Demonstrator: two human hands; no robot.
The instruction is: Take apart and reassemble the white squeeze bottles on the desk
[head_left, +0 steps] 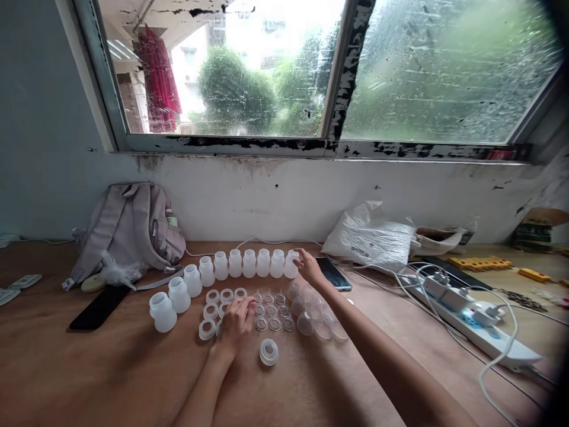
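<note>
A curved row of small, frosted white bottles (pixel 235 263) stands upright on the wooden table. At the row's right end, my right hand (pixel 310 268) has its fingers closed at the neck of the last bottle (pixel 291 265). My left hand (pixel 237 323) lies palm down, fingers stretched forward, over white rings (pixel 207 329), partly hiding some. Just right of its fingertips are clear ring-shaped pieces (pixel 274 323) in rows. Translucent domed caps (pixel 305 324) lie beneath my right forearm. Nearer me sits a single stacked ring piece (pixel 268 352).
A backpack (pixel 133 225) and a black phone (pixel 100 307) are at left. Behind my right hand lie another phone (pixel 333 274) and a silvery plastic bag (pixel 371 237). A power strip (pixel 478 323) with white cables occupies the right side, with yellow pieces (pixel 480 263) beyond.
</note>
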